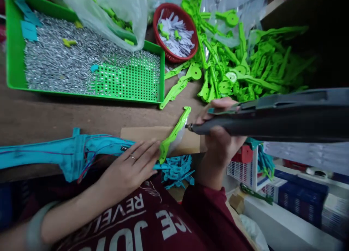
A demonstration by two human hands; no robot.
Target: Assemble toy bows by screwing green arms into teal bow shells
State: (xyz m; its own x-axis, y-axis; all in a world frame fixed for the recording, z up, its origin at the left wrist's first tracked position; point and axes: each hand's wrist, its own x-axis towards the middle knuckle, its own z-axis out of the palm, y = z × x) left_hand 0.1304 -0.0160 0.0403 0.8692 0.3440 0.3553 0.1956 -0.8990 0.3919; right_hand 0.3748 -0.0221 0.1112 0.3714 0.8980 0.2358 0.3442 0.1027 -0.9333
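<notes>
Head view | right hand (222, 143) grips dark driver (267, 122), bit (188, 127) just beside green piece (176, 132) on cardboard (194, 140) | left hand (129, 169) flat against it | we judge this piece unfinished; heaped green parts (225, 86) remain loose

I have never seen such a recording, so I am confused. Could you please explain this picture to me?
No robot here: the camera sits on a person's head, looking down at two bare hands. The right hand grips a dark handheld tool, its tip close to a slim green part. The left hand is at that part's lower end, above a cardboard strip. On the brown table are a blue wired part, a green tray of small metal pieces, a red basket and piled green parts.
</notes>
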